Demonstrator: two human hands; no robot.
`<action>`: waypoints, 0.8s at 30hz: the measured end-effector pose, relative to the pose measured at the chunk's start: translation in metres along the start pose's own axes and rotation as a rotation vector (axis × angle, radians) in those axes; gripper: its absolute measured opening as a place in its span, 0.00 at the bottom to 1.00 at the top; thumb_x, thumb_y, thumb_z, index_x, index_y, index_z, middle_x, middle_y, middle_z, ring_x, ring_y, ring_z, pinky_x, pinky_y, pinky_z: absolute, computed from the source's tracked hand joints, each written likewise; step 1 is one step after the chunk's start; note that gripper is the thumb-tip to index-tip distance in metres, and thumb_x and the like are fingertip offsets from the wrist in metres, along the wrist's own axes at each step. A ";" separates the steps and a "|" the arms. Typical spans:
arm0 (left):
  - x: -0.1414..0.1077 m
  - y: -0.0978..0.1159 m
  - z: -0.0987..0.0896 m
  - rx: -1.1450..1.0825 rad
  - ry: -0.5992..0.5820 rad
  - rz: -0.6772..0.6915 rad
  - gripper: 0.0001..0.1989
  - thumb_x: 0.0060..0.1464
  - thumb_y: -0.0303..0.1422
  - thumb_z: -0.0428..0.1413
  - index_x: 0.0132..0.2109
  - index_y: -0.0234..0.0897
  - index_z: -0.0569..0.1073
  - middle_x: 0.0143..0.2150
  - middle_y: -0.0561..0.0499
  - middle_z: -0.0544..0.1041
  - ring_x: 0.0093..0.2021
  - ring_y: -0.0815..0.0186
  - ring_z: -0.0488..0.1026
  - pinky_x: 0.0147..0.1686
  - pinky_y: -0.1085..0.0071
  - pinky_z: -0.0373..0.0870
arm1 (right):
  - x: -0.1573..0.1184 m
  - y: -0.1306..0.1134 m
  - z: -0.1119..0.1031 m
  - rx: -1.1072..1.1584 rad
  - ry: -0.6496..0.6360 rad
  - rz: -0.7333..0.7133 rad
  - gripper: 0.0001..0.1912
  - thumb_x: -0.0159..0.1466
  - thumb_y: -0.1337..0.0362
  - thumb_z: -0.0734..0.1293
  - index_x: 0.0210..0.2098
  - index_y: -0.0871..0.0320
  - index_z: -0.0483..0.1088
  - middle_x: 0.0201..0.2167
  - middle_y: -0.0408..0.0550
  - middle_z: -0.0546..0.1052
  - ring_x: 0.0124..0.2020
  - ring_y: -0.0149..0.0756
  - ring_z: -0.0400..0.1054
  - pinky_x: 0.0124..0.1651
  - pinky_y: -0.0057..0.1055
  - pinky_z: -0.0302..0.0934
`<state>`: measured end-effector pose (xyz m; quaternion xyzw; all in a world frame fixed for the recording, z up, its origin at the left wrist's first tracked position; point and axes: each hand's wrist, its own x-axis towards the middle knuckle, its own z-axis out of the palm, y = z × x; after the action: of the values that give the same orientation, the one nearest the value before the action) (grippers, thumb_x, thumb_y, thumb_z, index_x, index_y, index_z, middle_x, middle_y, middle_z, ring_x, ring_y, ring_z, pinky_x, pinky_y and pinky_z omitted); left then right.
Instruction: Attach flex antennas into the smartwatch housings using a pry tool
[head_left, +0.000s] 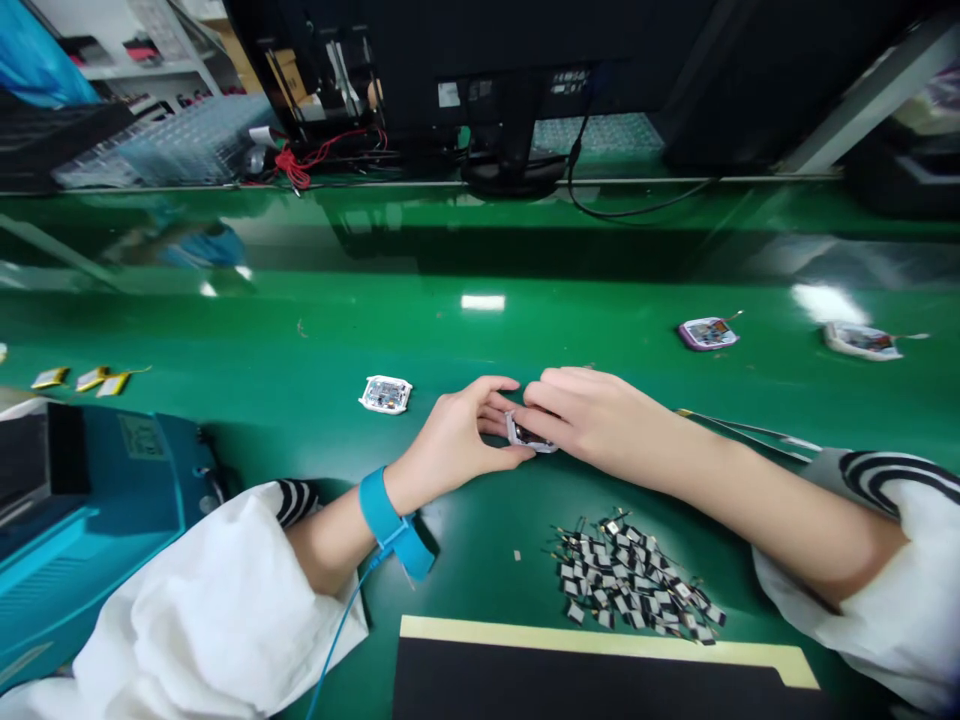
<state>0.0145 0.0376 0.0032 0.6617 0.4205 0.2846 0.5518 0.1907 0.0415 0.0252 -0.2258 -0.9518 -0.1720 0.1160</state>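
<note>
My left hand [457, 432] and my right hand [592, 412] meet at the middle of the green bench, both fingers closed on a small white-framed circuit module [531, 435], which they mostly hide. A blue antistatic wrist strap [390, 522] circles my left wrist. Left of that hand lies a bare white-framed circuit board [385, 394]. Metal tweezers [750, 432] lie beyond my right forearm. Below my hands spreads a pile of small black-and-white wired components [630, 575].
Small yellow pouch batteries [94, 379] lie at the left, and two round modules [707, 333] [861, 341] lie at the right. A blue instrument [97, 500] stands at the near left. A black mat with a cream edge [592, 642] lies at the near side. A monitor stand [514, 150] stands behind the bench.
</note>
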 end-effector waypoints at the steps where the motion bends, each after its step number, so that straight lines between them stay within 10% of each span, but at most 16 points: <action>1: 0.000 0.000 0.000 -0.009 0.004 -0.010 0.28 0.36 0.24 0.61 0.47 0.33 0.62 0.36 0.51 0.71 0.35 0.72 0.72 0.39 0.75 0.72 | -0.004 0.001 0.000 0.006 0.010 0.014 0.12 0.62 0.71 0.55 0.30 0.62 0.69 0.24 0.48 0.65 0.27 0.34 0.53 0.28 0.29 0.45; 16: -0.002 0.001 0.005 0.076 0.011 0.059 0.26 0.40 0.26 0.60 0.48 0.33 0.61 0.37 0.50 0.72 0.35 0.72 0.72 0.38 0.76 0.73 | -0.015 -0.001 -0.006 -0.062 0.052 0.070 0.11 0.63 0.69 0.56 0.35 0.57 0.70 0.27 0.46 0.69 0.26 0.33 0.54 0.27 0.30 0.45; 20: 0.007 0.017 -0.018 0.233 0.102 0.215 0.24 0.44 0.31 0.58 0.49 0.35 0.61 0.41 0.48 0.73 0.41 0.68 0.72 0.45 0.69 0.71 | -0.038 0.043 -0.032 -0.010 -0.003 0.406 0.17 0.61 0.70 0.57 0.49 0.61 0.63 0.42 0.49 0.71 0.36 0.37 0.60 0.37 0.33 0.56; 24: 0.034 0.019 -0.080 0.459 0.496 0.274 0.28 0.42 0.34 0.60 0.51 0.36 0.61 0.45 0.46 0.72 0.46 0.63 0.70 0.47 0.64 0.69 | -0.095 0.101 -0.039 0.222 -0.200 0.814 0.35 0.53 0.61 0.65 0.58 0.60 0.52 0.48 0.50 0.68 0.45 0.46 0.59 0.45 0.40 0.59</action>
<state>-0.0321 0.1059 0.0367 0.7292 0.5018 0.4061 0.2270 0.3263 0.0741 0.0599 -0.5844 -0.8045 0.0139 0.1052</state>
